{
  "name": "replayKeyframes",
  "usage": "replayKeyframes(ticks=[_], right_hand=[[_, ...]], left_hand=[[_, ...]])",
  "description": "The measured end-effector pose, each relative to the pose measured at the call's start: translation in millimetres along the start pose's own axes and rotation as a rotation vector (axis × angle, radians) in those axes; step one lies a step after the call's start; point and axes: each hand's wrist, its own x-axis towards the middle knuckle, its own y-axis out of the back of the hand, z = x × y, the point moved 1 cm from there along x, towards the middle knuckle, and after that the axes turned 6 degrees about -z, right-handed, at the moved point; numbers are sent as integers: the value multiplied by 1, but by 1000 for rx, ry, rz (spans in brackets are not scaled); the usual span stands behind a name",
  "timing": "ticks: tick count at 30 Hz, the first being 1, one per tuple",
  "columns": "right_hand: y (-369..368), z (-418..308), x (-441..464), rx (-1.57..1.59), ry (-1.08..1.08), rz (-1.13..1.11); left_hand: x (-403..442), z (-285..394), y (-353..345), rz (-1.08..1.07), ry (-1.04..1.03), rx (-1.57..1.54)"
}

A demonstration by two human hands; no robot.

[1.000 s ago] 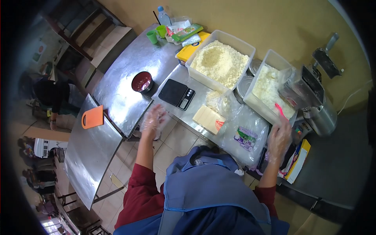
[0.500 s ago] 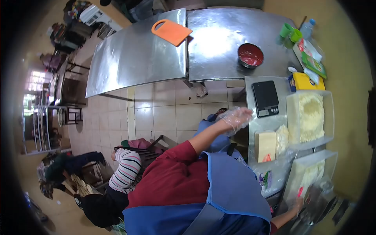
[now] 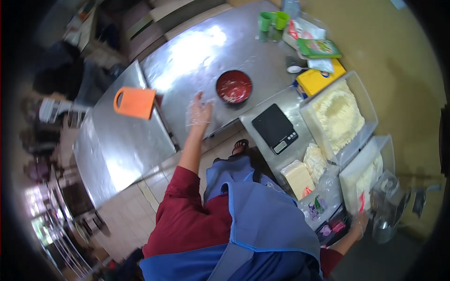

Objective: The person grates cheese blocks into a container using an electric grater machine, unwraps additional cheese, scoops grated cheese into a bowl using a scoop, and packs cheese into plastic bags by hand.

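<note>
My left hand (image 3: 200, 113), in a clear plastic glove, is stretched over the steel table with its fingers apart and nothing in them. It is nearest to a dark round bowl (image 3: 234, 87) with a red inside and pale smears, just to its right. Low on the right, my gloved right hand (image 3: 360, 225) is closed around the lower end of a thin red handle (image 3: 362, 200). That handle lies against a translucent tub (image 3: 347, 180) holding white material; the tool's other end cannot be made out.
A black digital scale (image 3: 274, 125) lies beside a pale block (image 3: 298, 179) and a larger tub (image 3: 370, 100) of white crumbly stuff. An orange cutting board (image 3: 135, 103) is on the left steel table. Green cups (image 3: 266, 21) and a yellow box (image 3: 321, 79) stand at the back right. Metal utensils (image 3: 398, 206) are beside my right hand.
The view has turned and come nearer the table. My left hand has gone from beside the scale to over the table, left of the bowl. My right hand stays by the red handle.
</note>
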Motion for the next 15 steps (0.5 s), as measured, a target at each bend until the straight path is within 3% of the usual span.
replayKeyframes(ticks=[2, 3, 4, 5, 6, 7, 8, 10, 15], right_hand=[[24, -34, -24, 117, -131, 58], [41, -54, -41, 136, -210, 99], [38, -56, -39, 177, -257, 78], [54, -73, -52, 183, -304, 32], [36, -71, -50, 191, -284, 48], [30, -74, -50, 319, -356, 104], [8, -72, -47, 306, -315, 205], [24, -87, -60, 319, -343, 253], [26, -91, -60, 565, -342, 193]], left_hand=[[27, -16, 1, -101, 101, 198], [38, -50, -12, -126, 143, 75], [42, -22, -7, -316, 376, -7], [39, 16, -9, -451, 567, -351], [52, -20, -24, -411, 619, -441], [56, -14, -29, -446, 623, -353], [62, -25, -34, -539, 638, -519], [81, -73, -45, -527, 673, -694], [89, -61, -52, -654, 675, -631]])
